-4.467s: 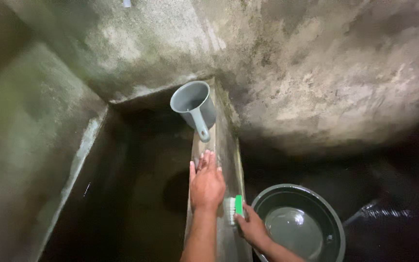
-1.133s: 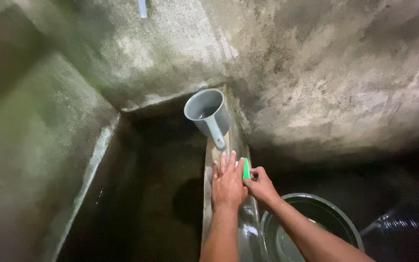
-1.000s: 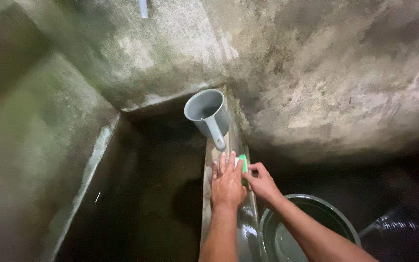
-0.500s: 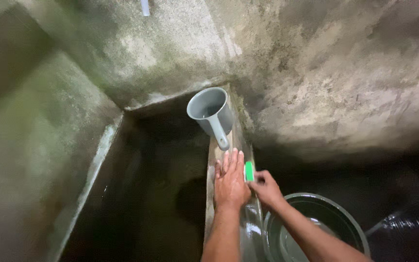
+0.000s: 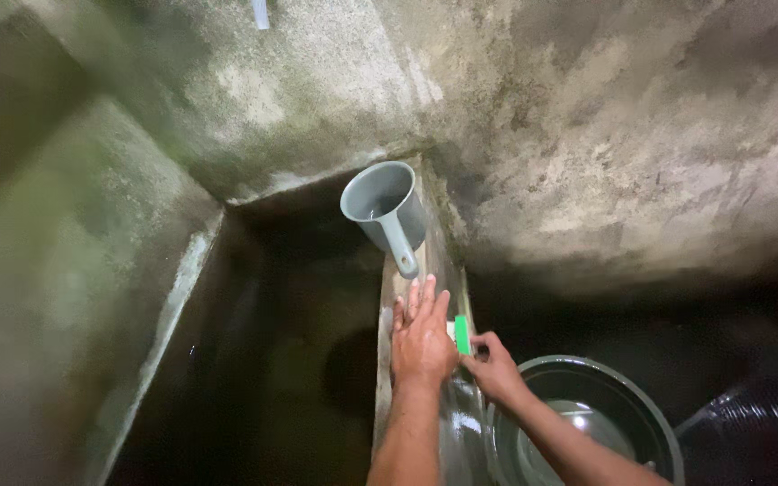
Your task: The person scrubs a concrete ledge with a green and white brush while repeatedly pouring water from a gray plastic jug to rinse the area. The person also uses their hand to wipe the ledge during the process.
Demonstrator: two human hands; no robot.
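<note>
My left hand (image 5: 422, 335) lies flat, fingers spread, on the wet top of a narrow concrete ledge (image 5: 434, 261) that forms the wall of a water tank. Beside it my right hand (image 5: 494, 369) grips a green-backed scrub brush (image 5: 462, 334) pressed against the ledge's right edge. A grey plastic dipper (image 5: 382, 208) with a long handle rests on the ledge just beyond my left fingertips, its handle pointing toward me.
A dark water tank (image 5: 281, 360) drops away left of the ledge. A round dark basin (image 5: 587, 423) holding water sits on the floor at lower right. Rough stained concrete walls (image 5: 605, 135) close in behind and to the left.
Over the last second the brush slid back and forth along the ledge edge, ending nearer to me. My left hand stayed flat; 4.5 s ago both hands were farther from the dipper.
</note>
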